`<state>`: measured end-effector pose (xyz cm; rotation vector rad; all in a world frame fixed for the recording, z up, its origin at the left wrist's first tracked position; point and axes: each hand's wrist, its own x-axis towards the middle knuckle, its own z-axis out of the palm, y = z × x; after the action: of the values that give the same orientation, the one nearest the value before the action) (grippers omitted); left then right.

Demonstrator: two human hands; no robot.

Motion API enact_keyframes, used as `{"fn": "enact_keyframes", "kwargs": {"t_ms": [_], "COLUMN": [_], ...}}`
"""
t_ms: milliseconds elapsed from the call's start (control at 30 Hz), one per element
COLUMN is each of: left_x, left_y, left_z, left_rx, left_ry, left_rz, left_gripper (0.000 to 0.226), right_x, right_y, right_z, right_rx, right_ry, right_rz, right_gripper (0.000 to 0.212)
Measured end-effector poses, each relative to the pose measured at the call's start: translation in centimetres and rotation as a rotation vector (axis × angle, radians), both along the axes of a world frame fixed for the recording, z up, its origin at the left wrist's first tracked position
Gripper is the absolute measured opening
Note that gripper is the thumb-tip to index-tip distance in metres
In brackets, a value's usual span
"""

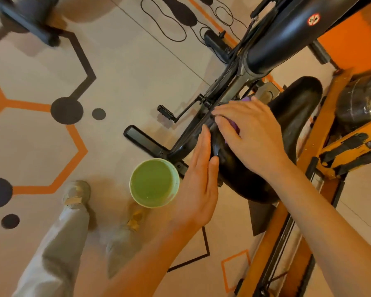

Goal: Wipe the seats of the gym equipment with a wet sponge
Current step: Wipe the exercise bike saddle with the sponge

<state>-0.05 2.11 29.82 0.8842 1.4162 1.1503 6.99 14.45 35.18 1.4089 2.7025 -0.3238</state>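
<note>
Your sponge (236, 126) is purple; seat (291, 116) black; cup (154, 182) green; floor (126, 67) beige with orange-and-black hexagons.

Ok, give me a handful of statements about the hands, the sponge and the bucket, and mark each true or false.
1. The right hand presses a purple sponge on the black seat. True.
2. The left hand holds the sponge. False: it lies open and flat against the seat's side.
3. The green bucket stands on the floor beside the bike. True.
4. The bucket is empty. False: liquid fills it.
5. The sponge is yellow. False: purple shows under the fingers.
</note>
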Motion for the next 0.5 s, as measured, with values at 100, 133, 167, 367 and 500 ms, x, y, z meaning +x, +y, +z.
{"fn": "enact_keyframes", "kwargs": {"t_ms": [100, 133, 167, 367, 500], "left_x": [0.0, 0.0, 0.0, 0.6, 0.6], "left_y": [-0.1, -0.1, 0.0, 0.3, 0.1], "left_z": [-0.2, -0.3, -0.4, -0.8, -0.6], "left_rx": [0.022, 0.025, 0.026, 0.088, 0.067], "left_ry": [-0.002, -0.005, -0.006, -0.047, -0.096], "left_rz": [-0.025, -0.024, -0.007, 0.082, 0.05], "left_gripper": [0.057, 0.057, 0.057, 0.054, 0.057], "right_x": [5.2, 6.4, 6.5, -0.6, 6.6], "right_y": [-5.6, -6.9, -7.0, -1.2, -7.4], "right_z": [0.5, 0.7, 0.7, -0.6, 0.0], "right_rx": [-0.039, -0.03, -0.024, 0.076, 0.031], "right_ry": [0.137, 0.14, 0.138, 0.002, 0.11], "right_rz": [0.008, 0.016, 0.032, 0.093, 0.082], "right_gripper": [0.041, 0.043, 0.043, 0.036, 0.042]}}
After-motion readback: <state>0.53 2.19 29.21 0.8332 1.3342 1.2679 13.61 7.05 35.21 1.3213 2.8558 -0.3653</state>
